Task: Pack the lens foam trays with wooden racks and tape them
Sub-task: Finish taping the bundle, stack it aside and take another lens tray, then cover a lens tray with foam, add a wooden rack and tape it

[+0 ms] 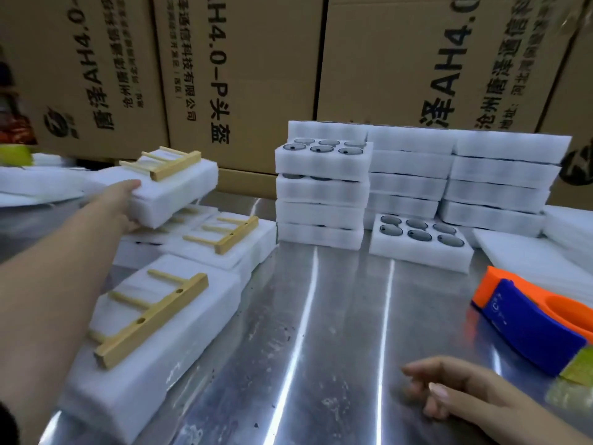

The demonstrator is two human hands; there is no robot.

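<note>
Bundle looks headed for the pile

Left hand (123,200) grips the foam bundle (183,192) by its near end, wooden rack (170,163) on top, tilted just above the other racked bundles (244,248) on the counter (321,316), long side pointing away-right. Right hand (455,393) idle by the tape dispenser (529,329), fingers (418,371) loosely spread.

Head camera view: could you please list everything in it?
raised foam pack: one, white, upper left
foam packs: at least two, white, table's left
wooden racks: three, pale, atop packs
open lens trays: two, white, table centre and stack top
foam stacks: three, white, rear
tape dispenser: one, orange and blue, right
boxes: several, brown, behind
table: one, shiny metal, underneath
left hand: holds the raised foam pack
right hand: open, above table
</note>
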